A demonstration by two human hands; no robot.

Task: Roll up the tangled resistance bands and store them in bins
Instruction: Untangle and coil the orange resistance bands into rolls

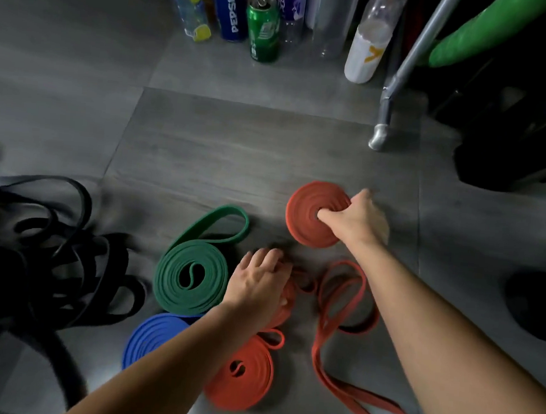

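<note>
Two bare forearms reach in from the bottom edge over a grey tiled floor. Nearest, a rolled orange band lies flat, with a rolled blue band just left of it, partly under the left forearm. Beyond those, a green band coil, its tail looped loose toward the far side. Left hand palm down, fingers curled onto a bunched orange band; the grip is hidden, possibly a pinch. Right hand closed on a tightly wound orange coil, thumb at its centre, coil tilted up. A loose orange band sprawls between the arms. Black bands tangled at far left. Pepsi can, green can and bottles stand at the far edge.
</note>
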